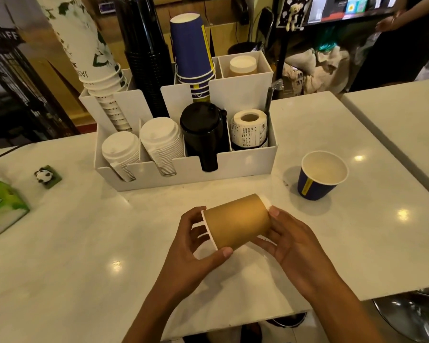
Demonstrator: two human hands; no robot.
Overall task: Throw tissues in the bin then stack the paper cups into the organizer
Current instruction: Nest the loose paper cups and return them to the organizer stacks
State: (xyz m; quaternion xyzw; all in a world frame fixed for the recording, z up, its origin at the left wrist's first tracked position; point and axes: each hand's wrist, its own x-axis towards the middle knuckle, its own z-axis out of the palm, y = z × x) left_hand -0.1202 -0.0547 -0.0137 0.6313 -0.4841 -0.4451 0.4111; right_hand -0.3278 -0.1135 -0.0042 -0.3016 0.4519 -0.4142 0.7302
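A brown paper cup [237, 220] lies on its side above the white table, held between both hands. My left hand [196, 246] grips its rim end, which points left. My right hand [290, 241] holds its base end. A dark blue paper cup [320, 177] stands upright on the table to the right. The white organizer [245, 167] stands behind, holding an upside-down stack of blue cups [192, 53], a stack of white printed cups [94, 58], a stack of black cups [146, 53], white lids [162, 142] and black lids [203, 129]. No bin or loose tissue shows.
A green tissue pack [3, 206] and a small panda figure [44, 175] sit at the left. A label roll [249, 128] and a jar [243, 66] fill the organizer's right side. A second table [406, 125] adjoins at right. A person's arm [391, 21] is at the back right.
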